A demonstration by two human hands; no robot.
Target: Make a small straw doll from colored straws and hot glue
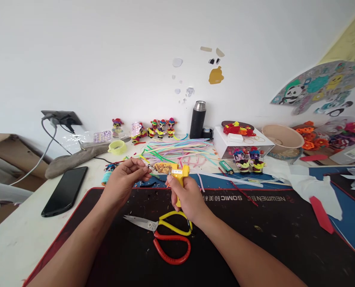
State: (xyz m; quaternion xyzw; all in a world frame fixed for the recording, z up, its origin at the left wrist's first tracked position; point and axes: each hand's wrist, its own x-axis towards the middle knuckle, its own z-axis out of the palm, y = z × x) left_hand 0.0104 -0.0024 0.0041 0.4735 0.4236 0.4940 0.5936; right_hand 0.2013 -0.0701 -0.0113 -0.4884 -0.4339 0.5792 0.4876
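Note:
My right hand [191, 197] is wrapped around the grip of a yellow hot glue gun [177, 170], held over the mat's far edge. The gun's stained front end points left. Close to its nozzle, my left hand [129, 175] is closed in a pinch; whatever small thing its fingertips hold is too small to make out. Below both hands lie scissors [156, 226] with one yellow and one red handle, blades toward the left. A small figure with a turquoise body [108, 175] sits just beyond my left wrist.
A black phone [65, 191] lies at left. Pastel pipe cleaners [177, 151] are spread behind the gun, with several small figures [162, 128] by the wall. A black thermos [197, 121] and a white box [243, 143] stand farther right. The dark mat [240, 239] covers the front.

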